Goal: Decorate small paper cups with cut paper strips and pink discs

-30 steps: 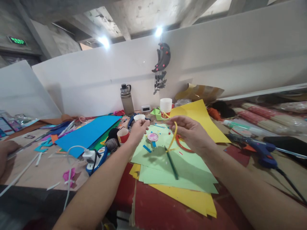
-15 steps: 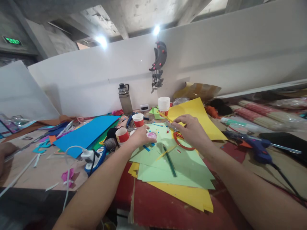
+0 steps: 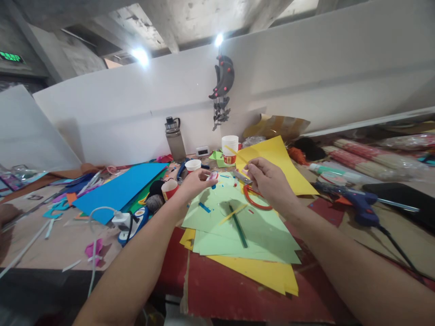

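Note:
My left hand (image 3: 195, 183) is closed on a small round pink-and-white piece (image 3: 212, 175), held just above the light green paper (image 3: 217, 235). My right hand (image 3: 267, 179) pinches a thin yellow strip (image 3: 234, 153) that points up and left. Under that hand are scissors with red handles (image 3: 253, 203), their blades partly covered by my fingers. A dark green pencil (image 3: 239, 228) and small blue scraps (image 3: 205, 207) lie on the green sheets. Beside my left hand are a red-and-white paper cup (image 3: 169, 189) and another cup (image 3: 193, 165) behind it.
A stack of white cups (image 3: 230, 142) and a grey bottle (image 3: 175, 142) stand at the back. Blue sheets (image 3: 118, 188) and a power strip (image 3: 136, 222) lie left. A glue gun (image 3: 363, 208) is at right. Another person's hand (image 3: 8, 215) shows at far left.
My left hand has picked the round pink-and-white piece up off the green paper. My right hand has drawn slightly left, with the yellow strip now tilted higher.

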Demonstrator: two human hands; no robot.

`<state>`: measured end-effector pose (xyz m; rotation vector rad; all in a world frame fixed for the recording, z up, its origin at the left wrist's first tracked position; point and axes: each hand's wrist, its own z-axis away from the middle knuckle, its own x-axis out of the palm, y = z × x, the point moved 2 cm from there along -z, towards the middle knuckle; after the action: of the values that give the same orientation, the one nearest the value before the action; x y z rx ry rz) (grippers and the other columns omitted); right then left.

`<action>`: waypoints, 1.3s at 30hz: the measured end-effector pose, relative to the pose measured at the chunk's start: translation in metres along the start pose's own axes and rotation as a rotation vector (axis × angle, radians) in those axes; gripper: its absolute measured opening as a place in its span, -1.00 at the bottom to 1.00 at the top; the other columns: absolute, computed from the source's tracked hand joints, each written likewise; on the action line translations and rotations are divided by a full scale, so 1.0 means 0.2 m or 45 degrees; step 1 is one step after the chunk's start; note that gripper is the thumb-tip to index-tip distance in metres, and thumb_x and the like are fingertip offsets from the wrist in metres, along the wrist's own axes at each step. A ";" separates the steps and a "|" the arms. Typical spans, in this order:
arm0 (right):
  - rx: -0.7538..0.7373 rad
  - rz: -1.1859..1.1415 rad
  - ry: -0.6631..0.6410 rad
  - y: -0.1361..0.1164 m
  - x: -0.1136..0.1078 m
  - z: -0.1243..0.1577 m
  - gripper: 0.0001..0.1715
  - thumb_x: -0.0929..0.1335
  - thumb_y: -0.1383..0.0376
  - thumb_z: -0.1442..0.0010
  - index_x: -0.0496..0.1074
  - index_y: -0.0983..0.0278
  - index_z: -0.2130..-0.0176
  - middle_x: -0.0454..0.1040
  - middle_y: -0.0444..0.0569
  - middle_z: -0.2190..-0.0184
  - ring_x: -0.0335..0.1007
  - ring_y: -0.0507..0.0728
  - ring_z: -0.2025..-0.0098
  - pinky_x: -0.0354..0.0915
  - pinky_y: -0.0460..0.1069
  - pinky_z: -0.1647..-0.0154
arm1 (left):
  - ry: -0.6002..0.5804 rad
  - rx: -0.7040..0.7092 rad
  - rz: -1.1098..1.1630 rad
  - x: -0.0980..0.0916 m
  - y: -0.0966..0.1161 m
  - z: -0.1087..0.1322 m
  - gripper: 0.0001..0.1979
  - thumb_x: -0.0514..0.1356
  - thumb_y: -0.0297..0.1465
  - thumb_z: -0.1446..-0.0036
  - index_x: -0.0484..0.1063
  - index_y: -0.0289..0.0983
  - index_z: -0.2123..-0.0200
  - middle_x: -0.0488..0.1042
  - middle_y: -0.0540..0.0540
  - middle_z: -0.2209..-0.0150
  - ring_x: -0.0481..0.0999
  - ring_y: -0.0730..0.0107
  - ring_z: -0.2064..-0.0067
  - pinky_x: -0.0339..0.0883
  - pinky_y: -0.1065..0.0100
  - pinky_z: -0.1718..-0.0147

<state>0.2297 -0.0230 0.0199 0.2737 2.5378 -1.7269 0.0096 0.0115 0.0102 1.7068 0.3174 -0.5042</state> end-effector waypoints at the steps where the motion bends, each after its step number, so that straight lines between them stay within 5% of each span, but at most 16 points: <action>1: 0.000 0.010 -0.010 0.00 0.00 0.00 -0.76 0.27 0.11 -0.15 0.33 0.24 0.37 0.29 -0.18 0.55 0.13 -0.01 0.56 0.12 -0.08 0.53 | -0.042 -0.027 0.139 0.01 0.01 0.00 -0.54 0.36 -0.16 0.14 0.48 -0.30 0.18 0.52 -0.21 0.21 0.49 0.27 0.21 0.34 0.31 0.26; 6: -0.069 0.199 -0.181 0.00 0.03 0.02 -0.62 0.39 0.10 -0.04 0.40 0.25 0.18 0.13 -0.24 0.58 0.05 -0.01 0.53 0.03 -0.08 0.52 | -0.359 -0.182 0.654 0.06 0.04 0.03 -0.56 0.34 -0.15 0.08 0.49 -0.30 0.17 0.51 -0.22 0.17 0.51 0.37 0.28 0.36 0.36 0.32; 14: -0.145 0.329 -0.372 0.01 0.06 0.03 -0.45 0.40 0.08 -0.02 0.44 0.22 0.01 0.05 -0.25 0.59 0.01 0.00 0.54 -0.04 -0.09 0.55 | -0.571 -0.263 0.687 0.09 0.03 0.06 -0.55 0.30 -0.10 0.05 0.48 -0.30 0.17 0.55 -0.22 0.26 0.56 0.34 0.35 0.37 0.41 0.42; 20: -0.041 0.374 -0.351 0.02 0.07 0.04 -0.53 0.37 0.03 -0.03 0.54 0.25 0.14 0.08 -0.24 0.66 -0.02 -0.01 0.60 -0.12 -0.09 0.59 | -0.576 -0.309 0.656 0.11 0.02 0.06 -0.56 0.32 -0.11 0.08 0.47 -0.27 0.19 0.55 -0.19 0.32 0.54 0.39 0.41 0.30 0.47 0.51; 26: 0.024 0.354 -0.220 0.07 0.05 0.01 -0.62 0.38 0.01 -0.01 0.52 0.27 0.35 0.37 -0.13 0.56 0.18 0.03 0.52 0.03 -0.08 0.52 | -0.627 -0.258 0.758 0.11 0.05 0.07 -0.35 0.11 0.20 0.10 0.45 -0.33 0.40 0.50 -0.20 0.41 0.44 0.43 0.46 0.24 0.42 0.50; 33: 0.330 -0.160 -0.147 0.14 0.07 -0.01 -0.53 0.42 -0.08 0.07 0.38 0.26 0.46 0.13 -0.28 0.71 -0.10 -0.07 0.68 -0.14 -0.09 0.64 | -0.417 -0.043 0.860 0.15 0.10 0.09 -0.54 0.40 -0.16 0.20 0.48 -0.30 0.24 0.44 -0.05 0.39 0.31 0.58 0.46 0.14 0.47 0.46; 39: 0.365 -0.300 -0.129 0.11 0.11 0.00 -0.52 0.44 -0.08 0.10 0.35 0.26 0.46 0.10 -0.30 0.71 -0.10 -0.08 0.69 -0.14 -0.10 0.67 | -0.096 0.015 1.006 0.24 0.09 0.10 -0.65 0.39 -0.29 0.13 0.49 -0.28 0.24 0.46 -0.04 0.28 0.34 0.59 0.38 0.20 0.48 0.41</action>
<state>0.2118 -0.0136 -0.0034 -0.1047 2.3263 -2.1311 0.0566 -0.0157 -0.0001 1.6609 -0.4129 0.0177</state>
